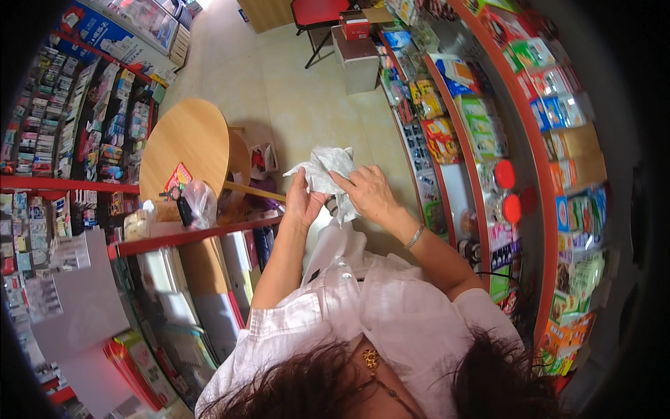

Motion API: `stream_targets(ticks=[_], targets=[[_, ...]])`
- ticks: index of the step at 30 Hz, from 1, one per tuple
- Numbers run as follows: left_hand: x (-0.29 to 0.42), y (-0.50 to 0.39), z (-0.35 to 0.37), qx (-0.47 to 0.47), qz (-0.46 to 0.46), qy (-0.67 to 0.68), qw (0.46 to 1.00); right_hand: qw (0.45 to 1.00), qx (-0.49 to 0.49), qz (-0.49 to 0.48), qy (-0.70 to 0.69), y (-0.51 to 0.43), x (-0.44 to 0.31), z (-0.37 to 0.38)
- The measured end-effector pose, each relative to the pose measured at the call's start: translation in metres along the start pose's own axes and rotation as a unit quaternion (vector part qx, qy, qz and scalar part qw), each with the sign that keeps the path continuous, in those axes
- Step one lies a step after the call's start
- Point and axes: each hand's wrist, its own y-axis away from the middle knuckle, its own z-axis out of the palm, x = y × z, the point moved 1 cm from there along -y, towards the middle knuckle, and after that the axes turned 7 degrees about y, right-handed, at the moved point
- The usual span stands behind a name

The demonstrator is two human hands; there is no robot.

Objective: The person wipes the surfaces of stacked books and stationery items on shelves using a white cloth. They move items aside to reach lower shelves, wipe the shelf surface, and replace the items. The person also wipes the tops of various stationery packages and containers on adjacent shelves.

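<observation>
A crumpled white cloth or wipe [327,162] is between my two hands, in front of my white shirt. My left hand [305,201] holds it from the left and below, thumb up against its near side. From the right, my right hand [369,191] grips the same cloth, its index finger laid across the white surface and the other fingers curled. A loose end of the cloth hangs down under the right hand. The right thumb is hidden, and the left fingertips are mostly covered by the cloth.
A round wooden table [188,141] stands ahead left. Nearer, a red-edged shelf [199,234] bears a clear plastic bag [200,204]. Racks of packaged goods [479,125] line the right side. A red folding chair [316,13] and a cabinet [358,65] are on the tiled floor ahead.
</observation>
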Motion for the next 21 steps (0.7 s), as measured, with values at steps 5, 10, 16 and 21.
stream_targets(ticks=[5, 10, 16, 21], targets=[[0.064, -0.066, 0.021, -0.041, -0.013, 0.036, 0.998, 0.999, -0.034, 0.010, -0.013, -0.099, 0.026, 0.029], [0.142, -0.137, 0.041, -0.060, 0.032, 0.025, 0.997, 0.994, 0.043, 0.051, -0.092, -0.210, 0.053, 0.051], [0.203, -0.211, 0.052, -0.022, 0.045, 0.032, 0.998, 0.995, 0.046, 0.011, -0.089, -0.307, 0.089, 0.092], [0.259, -0.293, 0.019, 0.039, 0.087, 0.004, 0.995, 0.927, 0.113, 0.220, -0.281, -0.423, 0.165, 0.148]])
